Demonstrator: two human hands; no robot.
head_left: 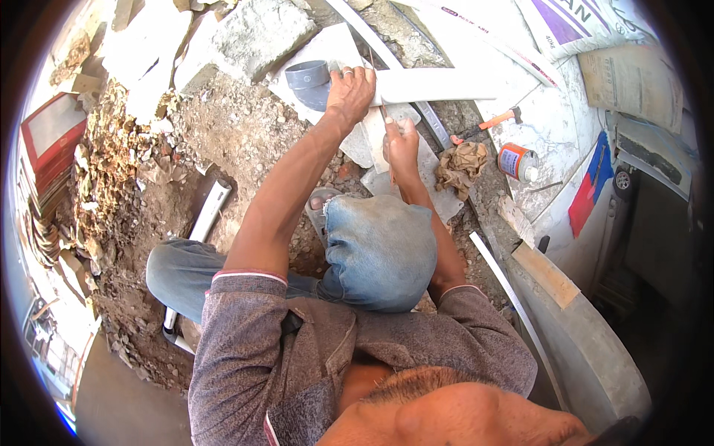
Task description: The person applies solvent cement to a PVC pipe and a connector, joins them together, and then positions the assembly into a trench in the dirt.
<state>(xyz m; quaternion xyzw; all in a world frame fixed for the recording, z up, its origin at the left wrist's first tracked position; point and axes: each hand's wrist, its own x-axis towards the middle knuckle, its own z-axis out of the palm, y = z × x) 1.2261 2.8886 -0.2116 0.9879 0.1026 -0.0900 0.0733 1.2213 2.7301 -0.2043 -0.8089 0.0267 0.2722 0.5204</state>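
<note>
A smooth white plastic pipe (440, 85) lies across the upper middle of the view, beyond the person's knees, its long axis running nearly straight from nine to three o'clock and its bare end pointing to three. It is straight and round-sided, bleached bright by the sun. At its nine o'clock end stands a dull grey plastic pipe fitting (308, 76), with a round, open-mouthed collar facing up and a faint mark on its side, too small to make out.

Beside the fitting, the left hand (352, 89), wearing a ring, bends its fingers over the pipe's near end; the thumb is hidden, so I cannot tell how firmly it grips. The right hand (402, 147), at about seven o'clock from the pipe's middle, is closed around a thin, dark, narrow strip (384, 113) that points up toward that same end.

From the pipe's middle, a slimmer white pipe (513, 53) with red lettering and a white sack (587, 28) printed in purple and black lie toward two o'clock. An orange-handled hammer (500, 119) lies at four, a small metal can (518, 163) with a printed orange label between four and five, and crumpled brown paper (462, 167) between five and six.
</note>
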